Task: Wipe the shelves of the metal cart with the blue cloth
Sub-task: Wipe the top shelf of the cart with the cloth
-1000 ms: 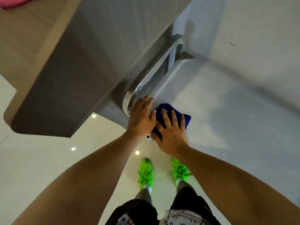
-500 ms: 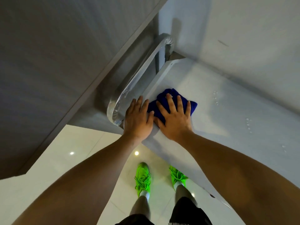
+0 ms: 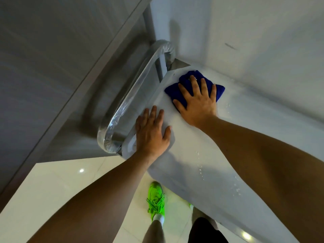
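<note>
right hand (image 3: 197,100) and blue cloth (image 3: 188,85) slid farther along shelf (image 3: 228,155)

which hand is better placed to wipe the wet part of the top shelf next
The right hand. It already presses the cloth flat on the shelf, with water drops beside that arm. The left hand rests bare on the shelf corner by the handle.
</note>
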`<state>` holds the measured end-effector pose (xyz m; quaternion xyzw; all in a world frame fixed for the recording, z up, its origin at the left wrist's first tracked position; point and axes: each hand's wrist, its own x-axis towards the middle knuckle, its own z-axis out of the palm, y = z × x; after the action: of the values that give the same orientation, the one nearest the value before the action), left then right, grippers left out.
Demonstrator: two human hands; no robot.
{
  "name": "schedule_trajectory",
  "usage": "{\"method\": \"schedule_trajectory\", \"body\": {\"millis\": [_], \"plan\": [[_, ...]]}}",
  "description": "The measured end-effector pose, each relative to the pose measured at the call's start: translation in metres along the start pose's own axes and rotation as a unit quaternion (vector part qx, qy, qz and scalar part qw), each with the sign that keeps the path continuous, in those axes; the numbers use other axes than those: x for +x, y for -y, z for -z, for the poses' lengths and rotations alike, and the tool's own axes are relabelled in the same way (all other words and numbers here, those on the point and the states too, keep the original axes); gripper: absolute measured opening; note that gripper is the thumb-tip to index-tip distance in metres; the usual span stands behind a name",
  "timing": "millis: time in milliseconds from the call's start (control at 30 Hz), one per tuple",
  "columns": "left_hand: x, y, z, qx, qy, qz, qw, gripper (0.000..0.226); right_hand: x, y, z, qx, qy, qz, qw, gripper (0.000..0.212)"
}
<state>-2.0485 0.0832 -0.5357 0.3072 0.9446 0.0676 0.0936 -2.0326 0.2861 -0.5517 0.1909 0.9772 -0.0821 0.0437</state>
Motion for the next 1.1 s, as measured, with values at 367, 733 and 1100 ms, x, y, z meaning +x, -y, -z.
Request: {"method": "schedule_trajectory", "body": {"millis": [367, 733, 1100], "plan": [[0.001, 0.001, -0.015, -0.024, -0.024, 0.012, 0.999, 0.065, 0.043, 0.005, 0.008, -0.001, -0.004, -0.008, 1.0, 0.07], [0.002, -0.001, -0.015, 0.023, 0.011, 0.001, 1.0, 0.064, -0.028, 0.011, -0.003, 0.037, -0.004, -0.047, 0.998, 0.067], [0.005, -0.008, 0.004, 0.04, 0.094, 0.029, 0.994, 0.067, -0.172, 0.047, -0.017, 0.07, 0.026, -0.161, 0.984, 0.07]]}}
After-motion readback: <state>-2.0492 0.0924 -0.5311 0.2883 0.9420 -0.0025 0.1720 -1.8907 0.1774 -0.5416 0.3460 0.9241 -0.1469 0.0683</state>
